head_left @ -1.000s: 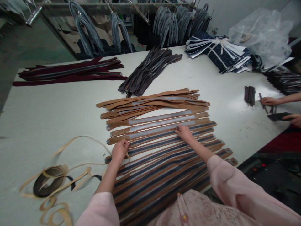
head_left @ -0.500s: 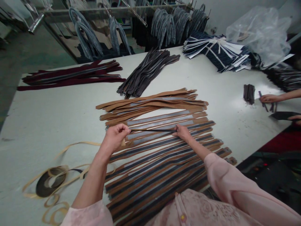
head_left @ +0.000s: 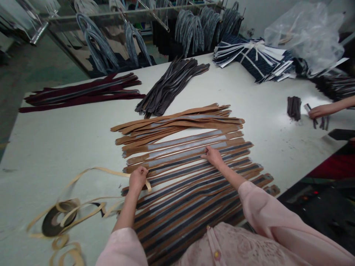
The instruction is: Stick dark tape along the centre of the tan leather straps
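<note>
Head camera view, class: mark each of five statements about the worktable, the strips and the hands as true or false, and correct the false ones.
1. The right hand presses on a brown strip in the spread of strips. True.
2. The left hand rests on the roll of tape. False: it sits at the left ends of the brown strips; the roll lies apart, further left on the table.
3. A pile of dark red strips lies at the far left of the table. True.
4. Another person's hand shows at the right edge. True.
5. The grey strips lie on top of the brown ones. False: they form a separate pile further back.
</note>
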